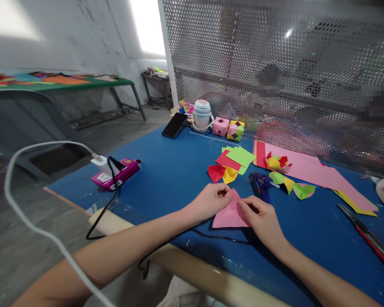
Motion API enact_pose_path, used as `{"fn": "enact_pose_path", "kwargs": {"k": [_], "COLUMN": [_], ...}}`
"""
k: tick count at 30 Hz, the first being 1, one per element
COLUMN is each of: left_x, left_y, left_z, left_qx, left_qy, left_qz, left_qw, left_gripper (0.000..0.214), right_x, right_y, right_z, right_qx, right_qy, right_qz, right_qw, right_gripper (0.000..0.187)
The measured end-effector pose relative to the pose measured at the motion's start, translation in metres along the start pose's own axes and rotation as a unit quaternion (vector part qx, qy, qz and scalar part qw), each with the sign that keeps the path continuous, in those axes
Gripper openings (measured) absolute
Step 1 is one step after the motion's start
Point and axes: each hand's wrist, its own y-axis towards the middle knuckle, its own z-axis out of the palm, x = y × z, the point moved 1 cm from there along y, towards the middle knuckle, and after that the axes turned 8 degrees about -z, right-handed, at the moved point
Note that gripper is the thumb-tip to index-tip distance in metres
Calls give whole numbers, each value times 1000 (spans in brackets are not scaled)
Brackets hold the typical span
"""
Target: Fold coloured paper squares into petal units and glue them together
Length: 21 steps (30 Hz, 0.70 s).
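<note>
A pink sheet of paper [229, 215] is between my two hands, just above the blue table near its front edge. My left hand [213, 200] pinches its upper left part between thumb and fingers. On the right side, my right hand [260, 215] grips the same sheet with thumb and fingertips. Behind my right hand stands a blue glue gun [260, 183]. Folded red and yellow paper pieces [223, 173] lie just beyond my left hand. Green and yellow folded pieces [292, 186] rest to the right of the glue gun.
Green and red paper squares [240, 157] lie behind the hands, with pink sheets [304, 164] along the mesh. A box cutter and scissors [368, 238] lie right. A purple power strip [117, 175], phone [175, 125], jar [202, 115] and pink paper cube [220, 126] also sit on the table.
</note>
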Motion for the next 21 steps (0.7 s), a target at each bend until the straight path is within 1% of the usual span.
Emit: {"fn": "enact_pose_path", "kwargs": {"k": [6, 10, 14, 16, 19, 21], "left_x": [1, 1, 3, 4, 5, 4], "left_y": [1, 4, 9, 12, 16, 17], "left_z": [2, -1, -7, -9, -12, -15], "left_qx": [8, -18, -33, -34, -39, -45], "left_qy": [-49, -67, -105, -134, -180, -197], "left_qz": [-54, -47, -51, -54, -53, -45], "left_qw": [997, 996, 993, 989, 981, 978], "left_gripper": [5, 6, 4, 4, 7, 8], "right_x": [-4, -5, -4, -2, 4, 9], "right_y": [2, 3, 8, 11, 19, 29], "right_z": [1, -4, -12, -15, -14, -11], "right_qx": [5, -2, -12, -7, 14, 21], "right_qy": [14, 25, 38, 47, 70, 84], "right_qz": [32, 71, 59, 62, 77, 67], "right_qw": [999, 997, 997, 997, 994, 994], "right_gripper": [26, 29, 26, 27, 28, 28]}}
